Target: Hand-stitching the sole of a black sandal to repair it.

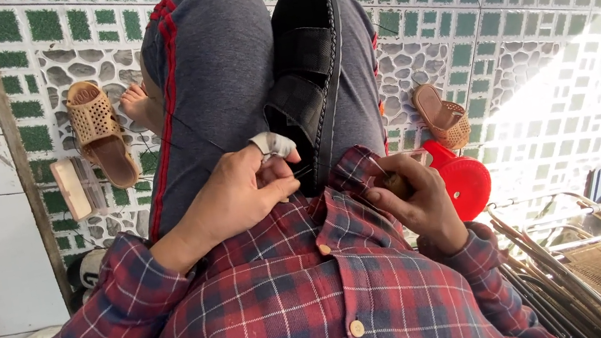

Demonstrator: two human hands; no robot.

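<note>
Plaid sleeves in red and blue frame the near edge of the view, where a seated person works on a black sandal point(307, 83) propped sole-edge up on the lap. The left hand point(240, 194), its forefinger wrapped in white tape point(273, 145), pinches closed on the shoe's near end beside the stitched rim, so the sandal rises directly away from that grip along the grey trouser leg. The right hand point(418, 202), just right of the sandal's heel end and apart from it, is curled shut around a small brown tool handle point(398, 184); a thin thread point(301, 170) runs across near the left fingers. Beyond the knees, on the green-and-white tiled floor point(501, 16), lie a tan perforated slipper point(99, 128) at left, another tan sandal point(443, 116) at right, and a red plastic stool point(467, 181) nearer the right hand.
</note>
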